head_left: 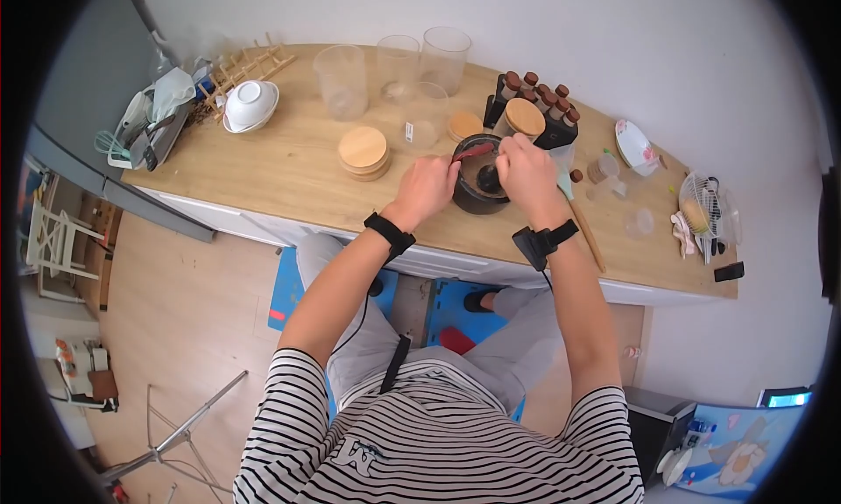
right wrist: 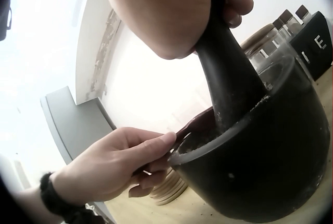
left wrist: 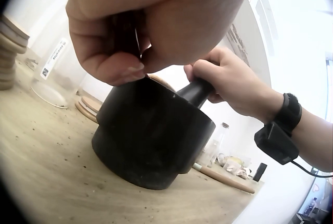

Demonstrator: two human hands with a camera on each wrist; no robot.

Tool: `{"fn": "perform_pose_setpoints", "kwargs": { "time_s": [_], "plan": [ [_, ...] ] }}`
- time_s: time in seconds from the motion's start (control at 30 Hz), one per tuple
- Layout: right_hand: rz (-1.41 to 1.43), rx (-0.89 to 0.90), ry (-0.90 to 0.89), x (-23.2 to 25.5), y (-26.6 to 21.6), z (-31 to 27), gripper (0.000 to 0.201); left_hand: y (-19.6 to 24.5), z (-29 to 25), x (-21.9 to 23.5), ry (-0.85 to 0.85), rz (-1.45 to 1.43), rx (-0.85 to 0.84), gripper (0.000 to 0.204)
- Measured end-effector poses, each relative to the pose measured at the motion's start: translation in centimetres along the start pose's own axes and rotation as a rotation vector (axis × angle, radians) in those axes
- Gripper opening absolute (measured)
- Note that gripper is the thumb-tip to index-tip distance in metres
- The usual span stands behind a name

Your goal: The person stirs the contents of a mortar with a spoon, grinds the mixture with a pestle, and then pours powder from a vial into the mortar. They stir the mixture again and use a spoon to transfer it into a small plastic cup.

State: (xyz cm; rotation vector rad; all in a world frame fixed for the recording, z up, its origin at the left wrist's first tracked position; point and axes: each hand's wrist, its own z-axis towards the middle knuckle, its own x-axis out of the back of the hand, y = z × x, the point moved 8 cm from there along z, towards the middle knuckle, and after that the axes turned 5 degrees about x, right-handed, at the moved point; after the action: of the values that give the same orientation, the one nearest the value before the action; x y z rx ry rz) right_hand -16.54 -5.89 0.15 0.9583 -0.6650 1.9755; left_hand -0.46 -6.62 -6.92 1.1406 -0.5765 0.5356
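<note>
A black mortar [head_left: 477, 204] stands on the wooden counter near its front edge. My right hand [head_left: 527, 176] grips the upper end of a black pestle [right wrist: 226, 68], whose lower end is tilted down inside the bowl. At the left of the rim, my left hand [head_left: 427, 189] pinches a dark red, spatula-like utensil [right wrist: 200, 122] that reaches into the mortar. Bits of ground matter cling to the inner wall and the pestle. In the left wrist view, the left hand hangs over the rim, and the mortar's contents are hidden.
Clear plastic jars [head_left: 342, 84] and stacked wooden lids [head_left: 363, 151] stand left of the mortar. A black rack of cork-topped vials [head_left: 556, 132] is behind it. A wooden-handled spatula [head_left: 585, 232] lies to the right. White bowls [head_left: 250, 105] sit farther left.
</note>
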Motion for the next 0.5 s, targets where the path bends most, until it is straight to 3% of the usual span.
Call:
{"fn": "perform_pose_setpoints", "kwargs": {
  "time_s": [0.1, 0.2, 0.3, 0.43, 0.5],
  "plan": [
    [-0.019, 0.174, 0.062, -0.2, -2.0, 0.6, 0.005, 0.1, -0.1, 0.0, 0.001, 0.012, 0.019, 0.026],
    [-0.055, 0.193, -0.038, -1.9, -0.5, 1.5, 0.01, 0.1, 0.2, 0.2, 0.001, 0.032, 0.016, 0.026],
    [-0.094, -0.014, -0.053, -2.7, 3.3, 1.5, 0.011, -0.1, 0.2, -0.1, -0.003, 0.036, -0.004, 0.027],
    [-0.157, 0.233, -0.051, -1.1, -3.6, 0.2, 0.01, -0.2, 0.2, -0.2, 0.006, 0.026, -0.006, 0.026],
    [-0.137, 0.171, -0.027, -1.5, -2.6, 0.4, 0.009, -0.2, 0.4, -0.3, -0.018, 0.05, -0.006, 0.025]
  ]
}}
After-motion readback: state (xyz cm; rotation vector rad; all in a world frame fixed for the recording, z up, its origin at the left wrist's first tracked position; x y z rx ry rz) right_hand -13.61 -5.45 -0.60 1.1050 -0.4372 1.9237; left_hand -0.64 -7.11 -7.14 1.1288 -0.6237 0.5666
